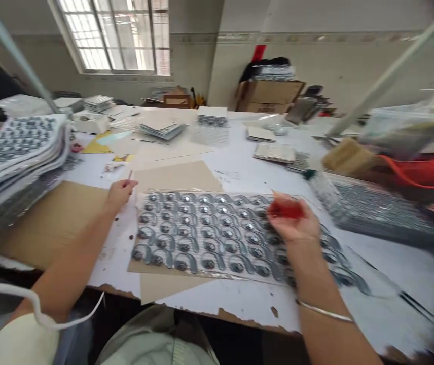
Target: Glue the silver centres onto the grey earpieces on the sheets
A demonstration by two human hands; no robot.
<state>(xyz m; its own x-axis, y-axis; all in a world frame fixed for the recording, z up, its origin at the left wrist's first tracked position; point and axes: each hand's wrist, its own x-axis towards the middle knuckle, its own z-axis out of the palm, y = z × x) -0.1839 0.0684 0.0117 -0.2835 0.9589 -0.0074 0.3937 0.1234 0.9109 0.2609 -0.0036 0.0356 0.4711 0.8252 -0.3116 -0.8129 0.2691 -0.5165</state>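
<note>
A sheet of silver comma-shaped pieces with round shiny centres (209, 233) lies in rows in front of me on the table. Just past its upper left corner is my left hand (121, 192), its fingers pinched on a thin reddish-brown stick (130, 175). Over the right part of the sheet, my right hand (296, 223) is curled round a red object (286, 208) with a thin pale tip, too blurred to name. Brown cardboard (175, 290) shows from under the sheet. Dark tweezers (403, 294) rest on the table to the right.
Stacked padded sheets (19, 152) rise at the left above a cardboard piece (57, 218). Plastic-wrapped packs (384, 203) and a red bag (426, 172) crowd the right. A cardboard box (274, 94) stands at the back. A white cable (23, 290) loops near my left arm.
</note>
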